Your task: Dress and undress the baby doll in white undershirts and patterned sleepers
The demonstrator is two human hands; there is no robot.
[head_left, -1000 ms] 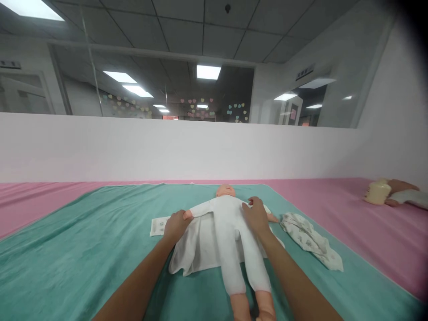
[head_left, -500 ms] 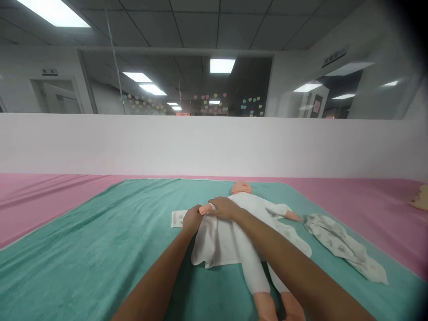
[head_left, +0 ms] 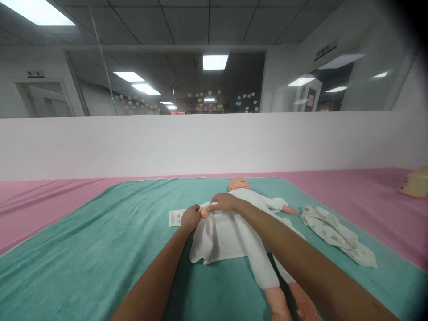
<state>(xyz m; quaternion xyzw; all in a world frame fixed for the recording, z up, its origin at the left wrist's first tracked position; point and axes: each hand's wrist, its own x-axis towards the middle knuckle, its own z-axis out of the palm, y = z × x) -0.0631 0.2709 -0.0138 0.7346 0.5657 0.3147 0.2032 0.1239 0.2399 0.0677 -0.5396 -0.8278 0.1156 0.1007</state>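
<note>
A baby doll point(head_left: 249, 218) in a white one-piece suit lies on its back on a teal blanket point(head_left: 100, 240), head away from me. A white cloth point(head_left: 214, 238) is spread under its body. My left hand point(head_left: 190, 217) is closed on the end of the doll's left-side arm, where the small pink hand shows. My right hand point(head_left: 223, 203) reaches across the doll's chest and pinches the sleeve cuff at that same arm. The doll's other arm point(head_left: 284, 207) lies stretched out to the right.
A crumpled patterned cloth point(head_left: 337, 234) lies on the blanket to the right of the doll. A folded printed item point(head_left: 175, 217) peeks out left of my left hand. Pink bedding point(head_left: 368, 200) surrounds the blanket. A cream object point(head_left: 416, 185) sits at the far right. A white partition wall stands behind.
My right hand has crossed from the doll's right shoulder over its chest to the left-side sleeve, joining my left hand there. The view has shifted a little to the left.
</note>
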